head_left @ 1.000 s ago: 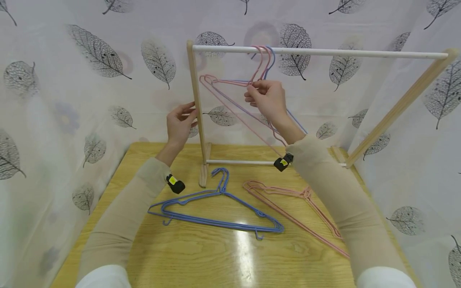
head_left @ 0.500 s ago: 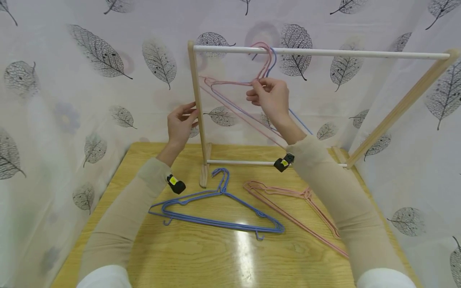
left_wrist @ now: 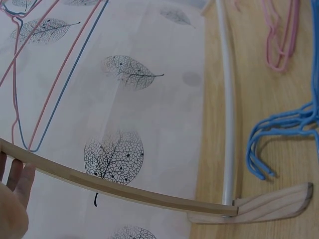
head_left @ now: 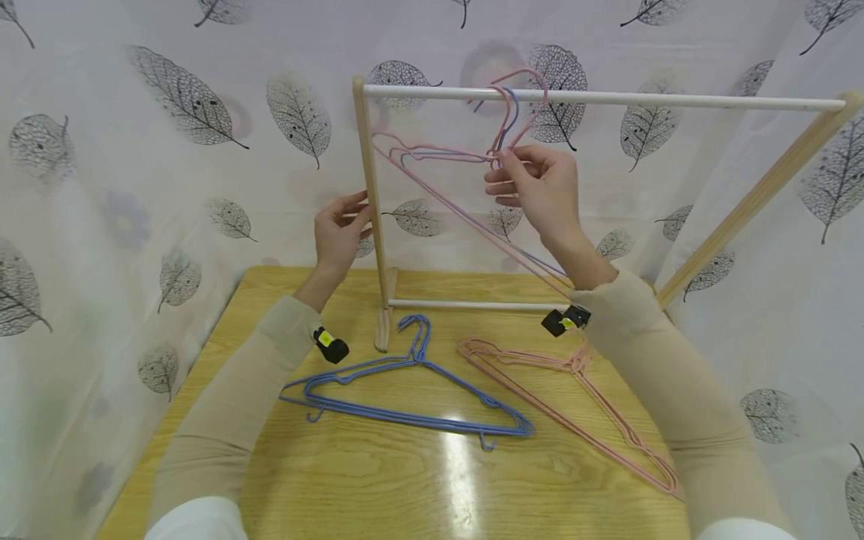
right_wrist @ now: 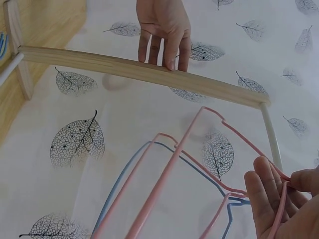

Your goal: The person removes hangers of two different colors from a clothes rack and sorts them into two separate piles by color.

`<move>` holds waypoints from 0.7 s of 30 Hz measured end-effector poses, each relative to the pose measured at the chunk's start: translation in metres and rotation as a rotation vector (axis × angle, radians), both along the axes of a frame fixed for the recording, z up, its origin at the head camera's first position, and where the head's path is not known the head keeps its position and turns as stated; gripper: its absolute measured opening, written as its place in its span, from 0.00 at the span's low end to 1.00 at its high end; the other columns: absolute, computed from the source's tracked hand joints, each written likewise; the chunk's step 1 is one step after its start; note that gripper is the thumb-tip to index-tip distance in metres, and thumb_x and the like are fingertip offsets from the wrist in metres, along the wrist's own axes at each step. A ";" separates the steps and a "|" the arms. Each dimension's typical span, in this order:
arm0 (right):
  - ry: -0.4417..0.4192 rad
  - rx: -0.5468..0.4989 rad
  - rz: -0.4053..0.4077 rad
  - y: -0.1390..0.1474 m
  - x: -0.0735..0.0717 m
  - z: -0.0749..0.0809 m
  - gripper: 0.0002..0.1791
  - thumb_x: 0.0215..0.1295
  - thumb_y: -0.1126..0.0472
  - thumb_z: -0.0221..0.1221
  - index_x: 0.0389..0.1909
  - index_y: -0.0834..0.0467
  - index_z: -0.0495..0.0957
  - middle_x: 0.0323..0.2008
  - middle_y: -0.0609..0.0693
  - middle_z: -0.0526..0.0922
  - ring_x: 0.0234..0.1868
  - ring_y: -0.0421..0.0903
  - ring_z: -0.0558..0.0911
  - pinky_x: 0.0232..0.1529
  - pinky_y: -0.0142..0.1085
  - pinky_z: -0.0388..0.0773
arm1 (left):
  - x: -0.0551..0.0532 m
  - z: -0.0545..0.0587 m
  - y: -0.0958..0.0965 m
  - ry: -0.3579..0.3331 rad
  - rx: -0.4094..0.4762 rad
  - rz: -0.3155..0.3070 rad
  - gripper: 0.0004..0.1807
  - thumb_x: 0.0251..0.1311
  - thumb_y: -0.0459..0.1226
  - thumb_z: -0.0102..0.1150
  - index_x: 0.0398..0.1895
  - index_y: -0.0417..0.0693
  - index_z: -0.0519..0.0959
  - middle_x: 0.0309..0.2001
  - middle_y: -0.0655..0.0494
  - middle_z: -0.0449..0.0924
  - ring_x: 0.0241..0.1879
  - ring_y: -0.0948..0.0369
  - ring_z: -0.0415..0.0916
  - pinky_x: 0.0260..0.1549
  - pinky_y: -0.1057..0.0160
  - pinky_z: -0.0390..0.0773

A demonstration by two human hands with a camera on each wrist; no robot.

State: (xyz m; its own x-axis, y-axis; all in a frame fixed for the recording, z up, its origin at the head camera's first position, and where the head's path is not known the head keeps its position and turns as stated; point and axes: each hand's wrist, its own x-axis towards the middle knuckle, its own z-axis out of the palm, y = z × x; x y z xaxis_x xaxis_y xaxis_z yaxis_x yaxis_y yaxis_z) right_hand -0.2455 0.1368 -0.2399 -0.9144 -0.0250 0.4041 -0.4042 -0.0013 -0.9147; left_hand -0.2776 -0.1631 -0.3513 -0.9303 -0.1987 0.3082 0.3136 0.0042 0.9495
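Observation:
My right hand pinches a pink hanger just below its hook, between thumb and index finger. That hook rises over the white top rail of a small wooden clothes rack. Behind it, another pink hanger and a blue hanger hang on the rail. In the right wrist view the held pink hanger is nearest, its shoulder pointing toward the left post. My left hand holds the rack's left wooden post about halfway up, fingertips at its edge. The left wrist view shows only part of this left hand.
Several blue hangers lie stacked on the wooden table, hooks toward the rack. To their right lie several pink hangers, close to my right forearm. A lower white bar joins the rack's feet. A leaf-patterned curtain surrounds the table.
My right hand has moved right, bringing the pink hanger along. Its hook has gone from lying on the rail to standing above it. My left hand has stayed on the post.

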 end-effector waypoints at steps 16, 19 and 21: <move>-0.025 -0.010 0.016 0.083 0.055 -0.015 0.17 0.73 0.55 0.66 0.50 0.67 0.86 0.34 0.49 0.94 0.33 0.42 0.93 0.37 0.35 0.94 | 0.000 -0.001 0.000 -0.005 0.021 -0.004 0.17 0.71 0.34 0.66 0.60 0.37 0.83 0.41 0.63 0.85 0.38 0.67 0.83 0.43 0.68 0.94; -0.051 -0.027 0.011 0.098 0.063 -0.021 0.16 0.73 0.56 0.66 0.50 0.66 0.86 0.34 0.49 0.94 0.33 0.42 0.93 0.36 0.34 0.94 | 0.001 -0.002 0.000 -0.001 0.018 -0.005 0.18 0.71 0.35 0.66 0.60 0.38 0.83 0.41 0.63 0.84 0.38 0.66 0.83 0.43 0.68 0.94; -0.077 -0.040 0.020 0.107 0.068 -0.025 0.16 0.74 0.57 0.65 0.50 0.66 0.86 0.34 0.49 0.94 0.33 0.43 0.94 0.35 0.34 0.94 | 0.001 -0.001 0.001 0.002 0.013 -0.007 0.18 0.71 0.35 0.66 0.60 0.38 0.83 0.41 0.63 0.84 0.38 0.66 0.83 0.43 0.68 0.94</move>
State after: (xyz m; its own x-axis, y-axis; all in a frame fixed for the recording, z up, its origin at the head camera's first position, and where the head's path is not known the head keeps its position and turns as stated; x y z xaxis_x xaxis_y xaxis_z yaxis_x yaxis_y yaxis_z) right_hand -0.1776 0.2443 -0.2649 -0.9424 -0.0290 0.3332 -0.3317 -0.0463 -0.9422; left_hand -0.2762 -0.1625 -0.3527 -0.9310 -0.1964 0.3077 0.3158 -0.0105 0.9488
